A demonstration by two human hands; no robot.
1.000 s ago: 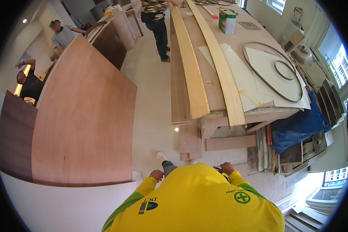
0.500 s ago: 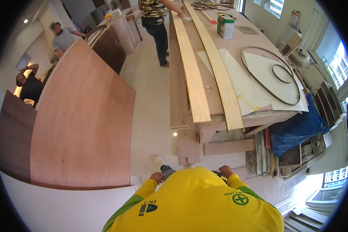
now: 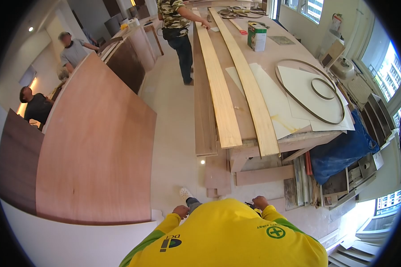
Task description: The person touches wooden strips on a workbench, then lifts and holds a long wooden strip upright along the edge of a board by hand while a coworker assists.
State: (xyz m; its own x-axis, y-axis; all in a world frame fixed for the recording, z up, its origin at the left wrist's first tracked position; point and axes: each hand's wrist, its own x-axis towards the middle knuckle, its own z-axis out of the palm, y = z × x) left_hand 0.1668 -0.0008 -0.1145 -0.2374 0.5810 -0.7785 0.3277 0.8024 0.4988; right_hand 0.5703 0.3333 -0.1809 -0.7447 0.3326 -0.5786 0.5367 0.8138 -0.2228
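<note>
While the left hand (image 3: pixel 181 212) and right hand (image 3: pixel 260 203) are hanging apart, their grip too hidden to tell, a small dark thing (image 3: pixel 250 205) is showing beside the right one, and careful steps are likely helping near the long boards (image 3: pixel 217 89) on the desk (image 3: pixel 294 56).
</note>
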